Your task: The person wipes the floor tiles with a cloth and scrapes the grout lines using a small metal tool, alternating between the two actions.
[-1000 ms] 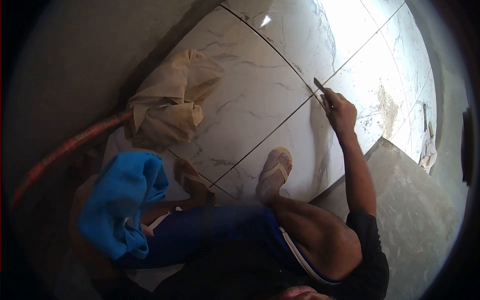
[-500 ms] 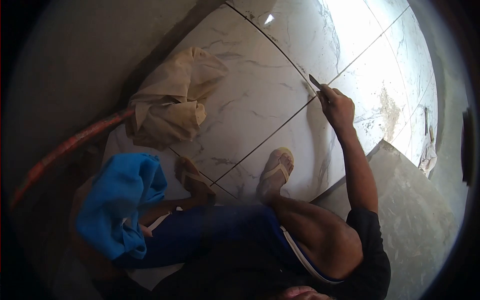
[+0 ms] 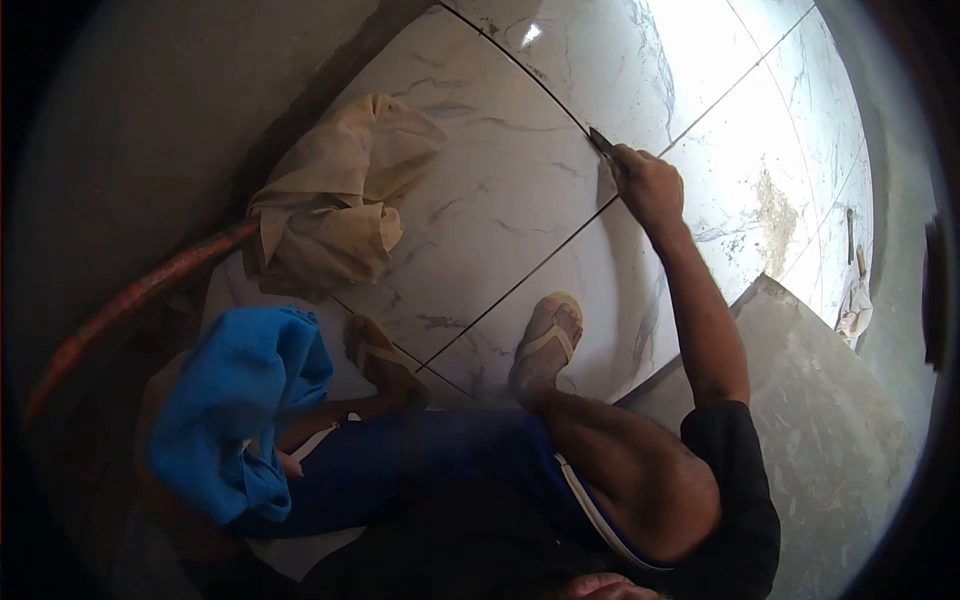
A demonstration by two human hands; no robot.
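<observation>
In the head view my right hand is closed around a small knife with a dark, narrow blade. The blade's tip lies at the dark joint between two white marbled floor tiles. Low on the left, a bunched blue cloth covers most of my left hand. Only a bit of finger shows at the cloth's edge, and the hand appears to grip it.
A beige cloth lies crumpled on the tiles, against a reddish pipe or handle. Loose grit is scattered at the right. A grey slab stands beside my right leg. Slim tools and a pale rag lie farther right.
My right hand has moved up and to the left with the knife, along the tile joint. The blue cloth has stayed almost in place.
</observation>
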